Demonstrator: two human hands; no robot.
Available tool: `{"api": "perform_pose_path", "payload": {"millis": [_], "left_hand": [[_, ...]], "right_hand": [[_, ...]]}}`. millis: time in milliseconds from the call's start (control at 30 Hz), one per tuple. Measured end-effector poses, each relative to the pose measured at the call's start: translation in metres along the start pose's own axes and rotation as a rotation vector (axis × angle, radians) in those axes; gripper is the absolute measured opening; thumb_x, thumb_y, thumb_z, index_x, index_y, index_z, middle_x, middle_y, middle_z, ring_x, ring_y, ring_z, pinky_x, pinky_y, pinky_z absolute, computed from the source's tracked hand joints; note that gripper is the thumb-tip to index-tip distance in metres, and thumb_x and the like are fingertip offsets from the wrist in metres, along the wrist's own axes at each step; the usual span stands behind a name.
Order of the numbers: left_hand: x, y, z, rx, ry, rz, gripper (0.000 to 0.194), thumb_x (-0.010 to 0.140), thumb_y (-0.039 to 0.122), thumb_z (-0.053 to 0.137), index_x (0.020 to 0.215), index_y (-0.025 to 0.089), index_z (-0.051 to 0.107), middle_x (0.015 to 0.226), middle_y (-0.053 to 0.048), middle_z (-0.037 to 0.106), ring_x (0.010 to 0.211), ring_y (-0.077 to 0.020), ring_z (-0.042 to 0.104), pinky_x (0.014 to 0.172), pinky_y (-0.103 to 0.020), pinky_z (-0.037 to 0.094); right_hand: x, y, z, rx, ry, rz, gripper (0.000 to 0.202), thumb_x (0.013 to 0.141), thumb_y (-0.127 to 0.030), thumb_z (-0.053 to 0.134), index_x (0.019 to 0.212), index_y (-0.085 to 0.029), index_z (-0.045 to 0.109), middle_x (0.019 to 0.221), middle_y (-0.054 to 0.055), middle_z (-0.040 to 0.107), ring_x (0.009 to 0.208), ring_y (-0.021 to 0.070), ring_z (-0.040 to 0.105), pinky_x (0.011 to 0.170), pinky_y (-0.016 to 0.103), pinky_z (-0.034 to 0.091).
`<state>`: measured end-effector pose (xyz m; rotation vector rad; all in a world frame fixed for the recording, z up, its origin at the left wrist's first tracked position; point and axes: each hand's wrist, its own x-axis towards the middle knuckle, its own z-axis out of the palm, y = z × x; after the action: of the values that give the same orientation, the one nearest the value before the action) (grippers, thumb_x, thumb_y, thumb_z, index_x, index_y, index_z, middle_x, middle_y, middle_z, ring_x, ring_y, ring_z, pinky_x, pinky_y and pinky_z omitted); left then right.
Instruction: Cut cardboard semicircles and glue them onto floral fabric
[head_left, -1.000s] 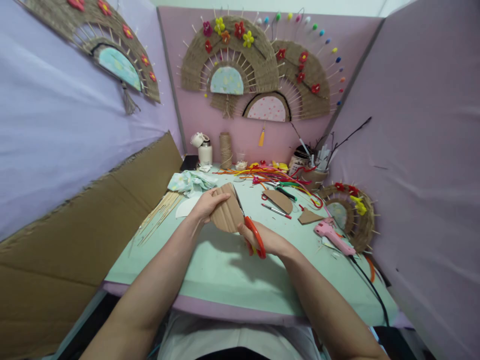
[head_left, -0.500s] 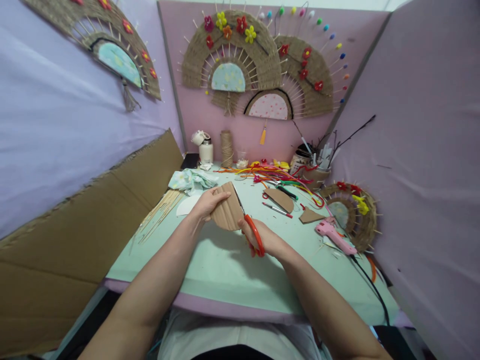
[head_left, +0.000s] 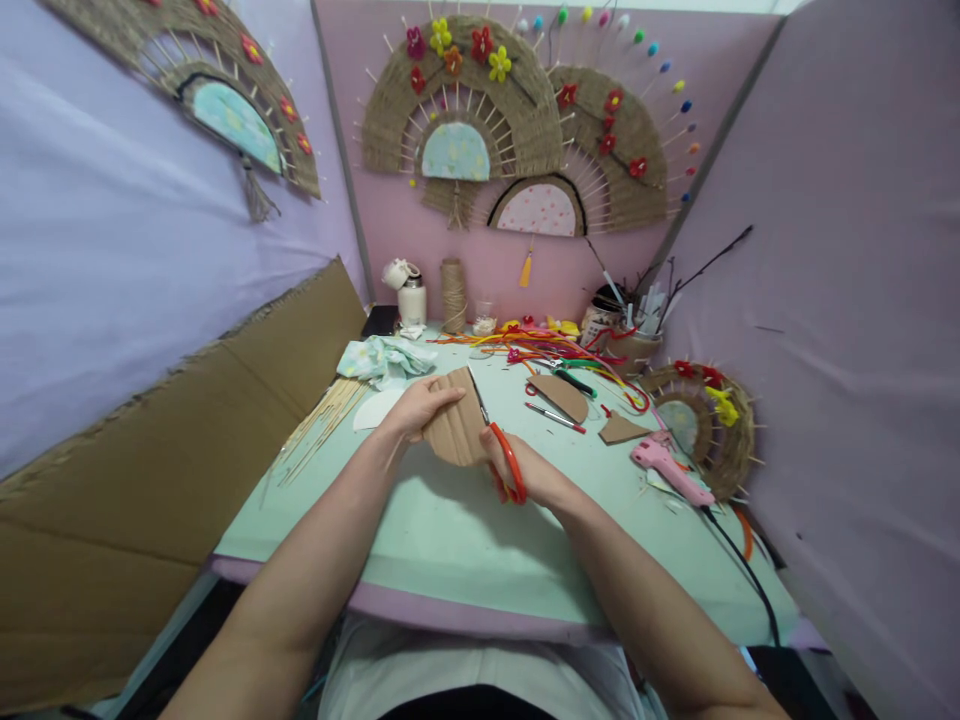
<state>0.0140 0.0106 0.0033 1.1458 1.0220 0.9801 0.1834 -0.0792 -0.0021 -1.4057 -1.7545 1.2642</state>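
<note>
My left hand [head_left: 418,408] grips a piece of brown corrugated cardboard [head_left: 456,425] above the table, its thumb lying on the upper face. My right hand [head_left: 517,462] is closed round the red handles of the scissors [head_left: 508,458]. Their blades point up and away along the right edge of the cardboard. How far the blades are apart is too small to tell. Right of the scissors, a rounded cardboard piece [head_left: 564,398] lies on the table beside a pen [head_left: 555,417]. A white paper shape [head_left: 373,410] lies left of my left hand.
The green table [head_left: 480,560] bears thin sticks [head_left: 322,425], patterned cloth [head_left: 384,358], a twine spool [head_left: 453,297], pipe cleaners [head_left: 540,343], green-handled pliers [head_left: 576,383], and a pink glue gun [head_left: 670,472] with its cable at the right. Woven fans [head_left: 461,95] hang behind. A cardboard wall [head_left: 187,440] stands left.
The scissors and my right hand have shifted slightly up and left, with the handles closer together. The held cardboard has turned or shifted a little.
</note>
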Motion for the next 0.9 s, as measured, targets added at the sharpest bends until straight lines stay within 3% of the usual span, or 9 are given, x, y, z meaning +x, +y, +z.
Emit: {"api": "perform_pose_path", "payload": {"millis": [233, 600, 767, 900], "left_hand": [[-0.004, -0.002, 0.006, 0.002, -0.043, -0.039, 0.045, 0.057, 0.037, 0.083, 0.092, 0.017, 0.064, 0.079, -0.002, 0.071, 0.069, -0.0183, 0.066, 0.062, -0.028, 0.05], [-0.001, -0.004, 0.005, -0.007, -0.034, -0.032, 0.043, 0.055, 0.036, 0.083, 0.089, 0.016, 0.065, 0.081, -0.005, 0.072, 0.069, -0.0202, 0.066, 0.063, -0.03, 0.05], [0.002, -0.003, 0.001, -0.107, -0.015, 0.014, 0.046, 0.054, 0.036, 0.085, 0.09, 0.016, 0.065, 0.083, -0.004, 0.071, 0.073, -0.0193, 0.066, 0.071, -0.031, 0.051], [0.006, -0.001, -0.004, -0.218, 0.02, 0.073, 0.051, 0.054, 0.038, 0.085, 0.095, 0.017, 0.064, 0.085, -0.002, 0.071, 0.076, -0.0166, 0.065, 0.075, -0.029, 0.049]], "right_hand": [[0.0, -0.003, -0.003, -0.093, 0.009, 0.033, 0.063, 0.089, -0.072, 0.022, 0.069, -0.019, 0.048, 0.04, -0.002, 0.047, 0.034, 0.0127, 0.049, 0.035, 0.021, 0.035], [0.005, 0.007, -0.001, 0.017, 0.117, 0.017, 0.056, 0.085, -0.069, 0.043, 0.058, -0.02, 0.048, 0.036, -0.002, 0.047, 0.033, 0.0128, 0.046, 0.036, 0.023, 0.033], [0.015, 0.013, -0.006, 0.183, 0.199, 0.022, 0.058, 0.08, -0.076, 0.043, 0.062, -0.02, 0.046, 0.035, -0.005, 0.042, 0.029, 0.0103, 0.041, 0.031, 0.021, 0.028], [0.029, 0.023, -0.014, 0.382, 0.302, 0.005, 0.057, 0.077, -0.077, 0.044, 0.067, -0.021, 0.044, 0.044, -0.006, 0.046, 0.031, 0.0081, 0.04, 0.032, 0.02, 0.032]]}}
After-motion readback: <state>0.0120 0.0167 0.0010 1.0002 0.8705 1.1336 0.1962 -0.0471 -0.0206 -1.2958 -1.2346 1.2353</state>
